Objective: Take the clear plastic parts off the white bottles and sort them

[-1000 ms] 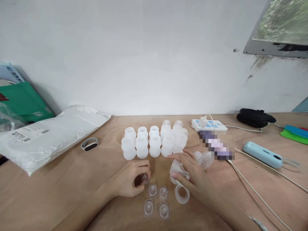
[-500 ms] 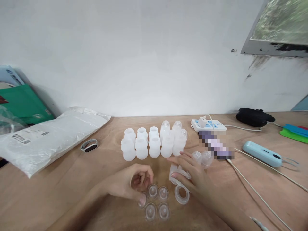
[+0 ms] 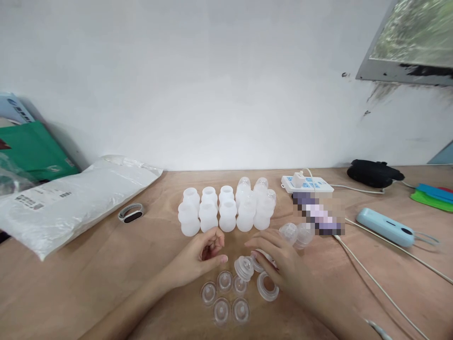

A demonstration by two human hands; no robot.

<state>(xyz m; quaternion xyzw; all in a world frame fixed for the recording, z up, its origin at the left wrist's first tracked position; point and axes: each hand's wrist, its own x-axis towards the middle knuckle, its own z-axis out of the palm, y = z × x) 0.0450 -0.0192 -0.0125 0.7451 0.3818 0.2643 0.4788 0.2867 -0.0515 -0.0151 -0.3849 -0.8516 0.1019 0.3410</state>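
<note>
Clear silicone teats (image 3: 222,311) sit in a small cluster on the wooden table, nearest to my left hand (image 3: 208,252). That hand hovers just beyond them, empty, its fingers curled and the thumb held apart. Between my hands, a translucent collar ring (image 3: 244,268) leans beside the teats. Stretched over another ring-like part, my right hand (image 3: 274,255) partly hides it, the thumb near its edge; whether it grips the part is unclear. A flat bottle ring (image 3: 268,286) lies below the right hand. White bottles (image 3: 227,216) stand in rows behind; several at the right wear clear domed caps (image 3: 244,182).
Clear domes (image 3: 303,235) lie right of my right hand. Beyond are a phone (image 3: 317,213), a power strip (image 3: 322,184), a blue device (image 3: 385,226) and cables. At left are a fitness band (image 3: 131,213) and a white plastic parcel (image 3: 78,196).
My left hand has lifted off the leftmost teat and moved away toward the bottles. A translucent ring now shows between the hands, and the right hand has shifted slightly.
</note>
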